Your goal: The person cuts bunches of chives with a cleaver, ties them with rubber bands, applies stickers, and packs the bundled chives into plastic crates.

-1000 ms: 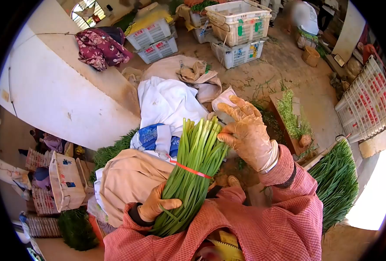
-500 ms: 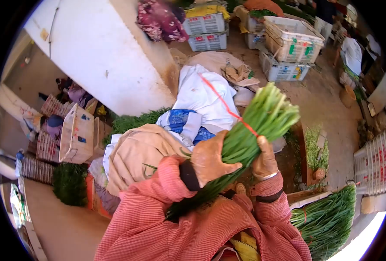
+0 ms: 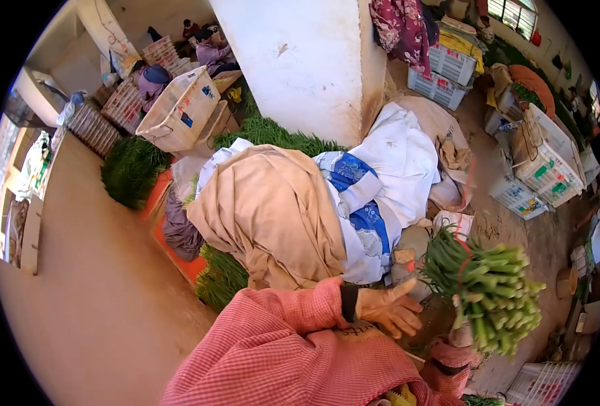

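Note:
My left hand [image 3: 389, 308] is off the bundle, palm partly turned up, fingers spread and holding nothing. At the right, my right hand [image 3: 461, 331] grips a bundle of green stalks [image 3: 499, 291], whose pale cut ends face right and down. A red tie [image 3: 463, 265] goes round the stalks, with a loose end rising above them. The bundle hides most of my right fingers. Beyond my left hand lies a heap covered by a beige cloth [image 3: 273, 210] and a white cloth [image 3: 398, 159], with a blue patterned cloth [image 3: 364, 196] between them.
A white pillar [image 3: 300, 68] stands behind the heap. Crates [image 3: 547, 159] are stacked at the right, and a large crate [image 3: 181, 111] stands at the left near people [image 3: 152, 81]. Dark green stalks [image 3: 134, 169] lie left of the heap, beside the brown wall [image 3: 103, 291].
My left hand has let go of the bundle and opened. My right hand has carried the bundle right and down, turning its cut ends downward. The view has swung left.

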A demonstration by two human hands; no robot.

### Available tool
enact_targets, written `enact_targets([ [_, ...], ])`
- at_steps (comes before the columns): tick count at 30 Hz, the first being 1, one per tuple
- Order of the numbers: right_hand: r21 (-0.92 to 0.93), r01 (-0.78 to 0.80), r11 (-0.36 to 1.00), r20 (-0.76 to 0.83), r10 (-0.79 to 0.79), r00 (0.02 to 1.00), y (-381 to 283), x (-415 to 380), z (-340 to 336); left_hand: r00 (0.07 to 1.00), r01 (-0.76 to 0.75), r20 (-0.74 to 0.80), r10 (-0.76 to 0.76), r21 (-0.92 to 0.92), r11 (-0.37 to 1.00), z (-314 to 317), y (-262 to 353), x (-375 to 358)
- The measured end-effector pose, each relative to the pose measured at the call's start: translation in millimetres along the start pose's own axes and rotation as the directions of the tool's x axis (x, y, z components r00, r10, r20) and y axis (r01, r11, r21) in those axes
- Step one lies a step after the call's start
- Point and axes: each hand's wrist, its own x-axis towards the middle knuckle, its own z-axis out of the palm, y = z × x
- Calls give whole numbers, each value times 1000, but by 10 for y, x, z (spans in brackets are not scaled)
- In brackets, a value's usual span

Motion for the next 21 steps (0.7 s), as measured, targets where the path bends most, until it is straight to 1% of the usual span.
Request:
enact_targets([
  [1,4,2,1000,29,-2,1000,-306,-42,387,1000,-27,-9,28,3,1000,-80,-62,240],
  [2,293,17,956,328,-117,938,-582,-167,836,854,-520,17,520,42,853,-159,-108,445],
  [3,162,242,957,477,-291,829,-714,-214,1047,652,-757,28,758,84,648,-221,-67,440],
  [4,110,483,869,595,-446,668,-844,-259,1260,385,-917,36,922,129,378,-248,-10,420],
  [5,-314,847,428,705,-493,510,-853,-255,1297,603,-789,-29,797,-168,591,-368,162,291],
  [6,-396,873,284,750,-449,486,-875,-214,1351,781,-577,-91,618,-486,657,-460,349,149],
  [7,-397,873,282,754,-442,485,-863,-155,1363,765,-635,-221,605,-418,650,-360,430,-15],
  [8,-435,733,523,723,-283,631,-796,-65,1354,737,-675,-342,583,-345,652,-273,454,-163],
  [9,-470,523,712,679,-87,729,-697,23,1294,663,-745,-418,621,-286,603,-341,445,-236],
  [10,-440,28,897,615,278,738,-444,184,1166,587,-800,-486,647,-224,557,-447,429,-296],
  [11,-407,-169,897,636,412,653,-462,224,1250,576,-809,-400,713,-156,566,-457,454,-390],
  [12,-370,-363,855,654,517,552,-503,297,1398,582,-790,-470,664,-134,598,-451,455,-461],
  [13,-364,-427,828,681,549,484,-489,321,1563,561,-795,-507,654,-109,597,-560,423,-486],
  [14,-356,-486,798,714,568,410,-431,322,1770,523,-810,-499,692,-36,586,-473,392,-528],
  [15,-331,-460,824,719,536,443,-302,319,1991,473,-826,-488,734,46,562,-369,382,-564],
  [16,-309,-429,849,730,501,466,-216,285,2175,484,-821,-482,731,38,569,-343,357,-551],
  [17,-313,-425,849,727,502,468,-225,206,2298,365,-848,-510,779,163,504,-327,300,-552],
  [18,-262,-425,866,699,474,536,-229,132,2428,234,-856,-523,820,289,428,-318,272,-580],
  [19,-210,-425,881,668,447,595,-230,84,2513,223,-861,-526,821,290,419,-303,269,-622],
  [20,-100,-451,887,639,405,654,-253,38,2541,235,-868,-532,814,261,421,-295,258,-679],
  [21,-112,-452,885,645,411,644,-291,36,2569,248,-877,-538,805,229,423,-296,246,-716],
])
